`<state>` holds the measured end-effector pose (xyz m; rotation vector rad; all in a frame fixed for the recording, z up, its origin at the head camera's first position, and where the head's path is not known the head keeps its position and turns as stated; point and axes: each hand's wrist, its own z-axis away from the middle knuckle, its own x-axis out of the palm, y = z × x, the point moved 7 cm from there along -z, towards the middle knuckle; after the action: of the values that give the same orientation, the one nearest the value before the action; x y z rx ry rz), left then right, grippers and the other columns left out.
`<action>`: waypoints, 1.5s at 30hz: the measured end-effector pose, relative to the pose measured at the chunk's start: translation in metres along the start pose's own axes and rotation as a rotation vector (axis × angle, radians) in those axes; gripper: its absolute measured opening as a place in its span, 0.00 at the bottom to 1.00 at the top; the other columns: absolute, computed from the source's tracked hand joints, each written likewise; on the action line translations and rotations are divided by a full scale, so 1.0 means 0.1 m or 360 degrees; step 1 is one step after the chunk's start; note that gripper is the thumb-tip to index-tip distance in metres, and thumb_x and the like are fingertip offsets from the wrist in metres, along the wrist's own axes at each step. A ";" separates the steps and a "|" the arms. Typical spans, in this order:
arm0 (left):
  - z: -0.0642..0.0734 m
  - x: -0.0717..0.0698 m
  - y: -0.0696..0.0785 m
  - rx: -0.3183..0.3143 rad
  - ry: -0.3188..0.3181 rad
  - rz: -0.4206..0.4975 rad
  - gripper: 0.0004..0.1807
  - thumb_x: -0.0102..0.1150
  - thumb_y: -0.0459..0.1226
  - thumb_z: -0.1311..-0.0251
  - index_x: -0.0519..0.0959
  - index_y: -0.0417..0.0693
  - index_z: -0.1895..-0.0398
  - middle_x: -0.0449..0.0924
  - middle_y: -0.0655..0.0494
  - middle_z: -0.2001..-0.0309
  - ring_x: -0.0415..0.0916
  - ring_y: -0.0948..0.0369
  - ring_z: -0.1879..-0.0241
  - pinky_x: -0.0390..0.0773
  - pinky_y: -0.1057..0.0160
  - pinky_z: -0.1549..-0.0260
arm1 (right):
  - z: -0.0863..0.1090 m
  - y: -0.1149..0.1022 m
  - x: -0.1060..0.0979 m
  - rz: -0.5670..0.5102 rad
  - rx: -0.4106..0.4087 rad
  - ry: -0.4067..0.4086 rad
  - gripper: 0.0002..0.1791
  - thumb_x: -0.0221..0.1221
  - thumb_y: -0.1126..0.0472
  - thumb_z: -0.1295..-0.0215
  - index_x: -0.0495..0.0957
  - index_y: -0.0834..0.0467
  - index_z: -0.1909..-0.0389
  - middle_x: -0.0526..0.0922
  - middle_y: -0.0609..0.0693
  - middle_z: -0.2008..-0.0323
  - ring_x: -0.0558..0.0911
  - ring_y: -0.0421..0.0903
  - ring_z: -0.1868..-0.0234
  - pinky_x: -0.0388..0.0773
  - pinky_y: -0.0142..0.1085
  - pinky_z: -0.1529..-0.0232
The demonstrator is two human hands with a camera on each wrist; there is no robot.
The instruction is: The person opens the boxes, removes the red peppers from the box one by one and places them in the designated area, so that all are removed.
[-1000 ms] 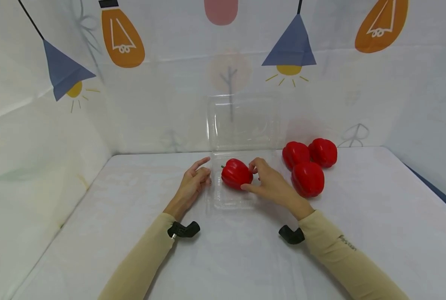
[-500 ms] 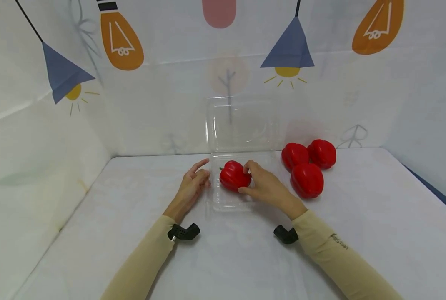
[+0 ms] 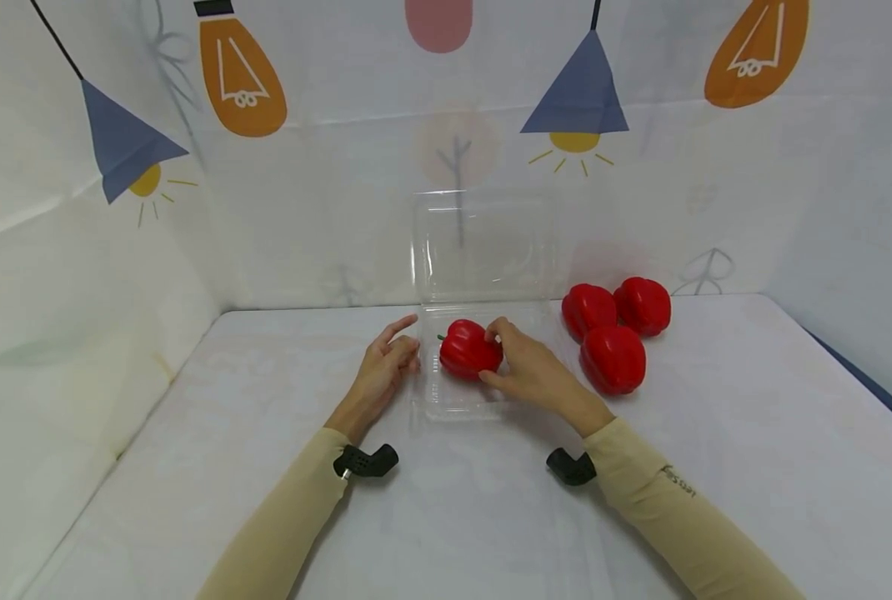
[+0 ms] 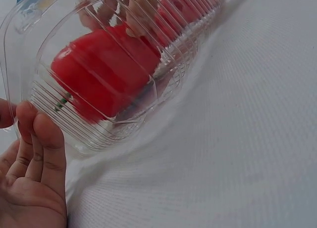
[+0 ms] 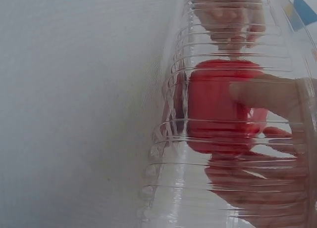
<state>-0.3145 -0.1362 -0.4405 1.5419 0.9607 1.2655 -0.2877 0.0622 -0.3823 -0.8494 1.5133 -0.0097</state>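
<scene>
A red bell pepper (image 3: 468,350) with a green stem lies on its side in a clear plastic clamshell container (image 3: 461,408), stem toward the left. My right hand (image 3: 532,367) reaches in from the right and holds the pepper's blunt end between thumb and fingers. Through the clear wall, the right wrist view shows the thumb against the pepper (image 5: 218,107). My left hand (image 3: 382,367) rests its fingertips at the container's left side, loosely bent. In the left wrist view the fingertips (image 4: 49,131) touch the rim beside the stem.
Three more red bell peppers, one nearest me (image 3: 613,360), sit grouped to the container's right. The transparent lid (image 3: 483,250) stands raised against the patterned backdrop (image 3: 326,183). White cloth covers the table (image 3: 461,517).
My right hand has moved slightly left and closed its thumb and fingers onto the pepper's end. The left hand stays at the container's side; the last half second shows almost no motion.
</scene>
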 end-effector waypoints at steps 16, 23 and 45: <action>-0.01 0.01 0.00 -0.0038 0.0024 0.0009 0.26 0.46 0.29 0.35 0.61 0.44 0.33 0.74 0.61 0.73 0.68 0.66 0.78 0.72 0.72 0.74 | 0.01 -0.03 -0.07 0.0044 -0.0135 0.0068 0.19 0.59 0.57 0.42 0.69 0.52 0.49 0.79 0.45 0.69 0.78 0.49 0.67 0.73 0.32 0.68; -0.02 0.00 -0.01 -0.0047 0.0030 -0.0041 0.24 0.46 0.29 0.35 0.63 0.44 0.34 0.72 0.60 0.72 0.67 0.66 0.78 0.71 0.72 0.74 | 0.02 -0.01 -0.14 0.0004 -0.0089 0.0094 0.20 0.60 0.55 0.43 0.69 0.50 0.49 0.78 0.43 0.68 0.79 0.49 0.65 0.74 0.32 0.65; -0.03 -0.07 0.02 0.0044 0.0127 0.0045 0.26 0.48 0.26 0.37 0.63 0.39 0.34 0.71 0.64 0.74 0.68 0.68 0.76 0.71 0.74 0.75 | 0.07 0.05 -0.40 -0.0227 0.0013 0.0137 0.23 0.62 0.53 0.42 0.66 0.52 0.48 0.81 0.49 0.52 0.81 0.46 0.55 0.81 0.43 0.56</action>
<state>-0.3189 -0.1423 -0.4407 1.5409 1.0143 1.3478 -0.2885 0.0897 -0.3515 -0.9592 1.5286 -0.1591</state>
